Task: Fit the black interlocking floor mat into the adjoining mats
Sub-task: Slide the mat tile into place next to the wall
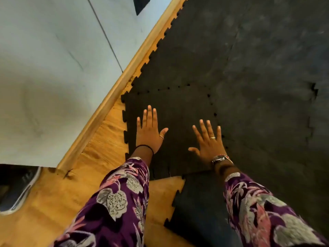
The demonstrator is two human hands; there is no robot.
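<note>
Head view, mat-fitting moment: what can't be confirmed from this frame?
- Black mat near edge: partly hidden by both forearms, so its fit with the mat below is unclear.
- Tabs along its far and right seams: too dark and small to tell whether they are fully seated.
- Mat surface under the flat left hand and right hand: covered.
- Dark object at lower left: cut off, blurred.

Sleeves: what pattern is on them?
Purple sleeves with pink and grey leaves and flowers, seen in the head view.
</note>
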